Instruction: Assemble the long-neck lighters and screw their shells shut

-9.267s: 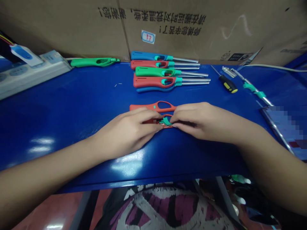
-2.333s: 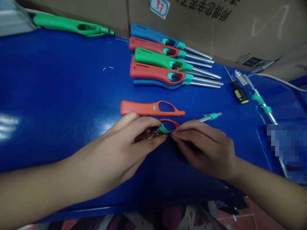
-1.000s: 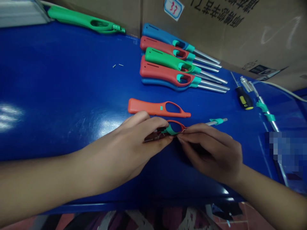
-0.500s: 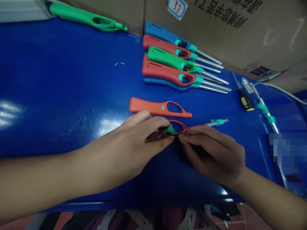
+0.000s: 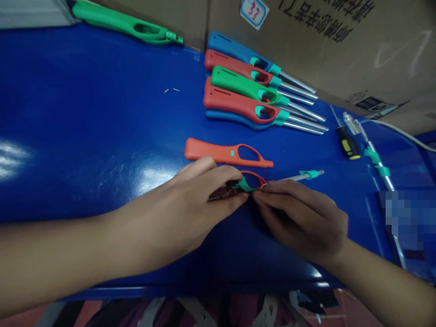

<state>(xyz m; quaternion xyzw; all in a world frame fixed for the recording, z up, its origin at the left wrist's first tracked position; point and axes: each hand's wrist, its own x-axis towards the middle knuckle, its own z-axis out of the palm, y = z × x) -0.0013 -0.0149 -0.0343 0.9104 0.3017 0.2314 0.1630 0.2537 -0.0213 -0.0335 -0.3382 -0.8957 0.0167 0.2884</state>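
Your blue tabletop [image 5: 112, 127] carried everything, with a printed cardboard carton [image 5: 327, 50] along its far edge. Near that edge, right of centre, lay a stack of long-necked gas lighters [image 5: 235, 82] in blue, red and green, their metal nozzles pointing toward the right edge. Your left hand [image 5: 190, 206] was clamped, thumb against fingers, on an open red lighter handle half [image 5: 262, 180] around the middle of the tabletop. Your right hand [image 5: 306, 218] had its fingertips drawn together at that half's front end; whether they were clamped on anything, I cannot tell. Toward the right edge stretched a long metal tube with teal fittings [image 5: 383, 171]. A green lighter handle [image 5: 112, 22] lay at the far edge, left of the stack. Just beyond your left fingers you had an orange handle half [image 5: 213, 150], outer face up. A thin metal rod [image 5: 296, 177], with a teal clip [image 5: 309, 174], ran out past your right hand. A black-and-yellow screwdriver [image 5: 348, 143] lay near the far right corner. Between your hands showed a teal trigger [image 5: 244, 184] in the red half. Smallest, two screws [image 5: 166, 91] lay left of the stack.
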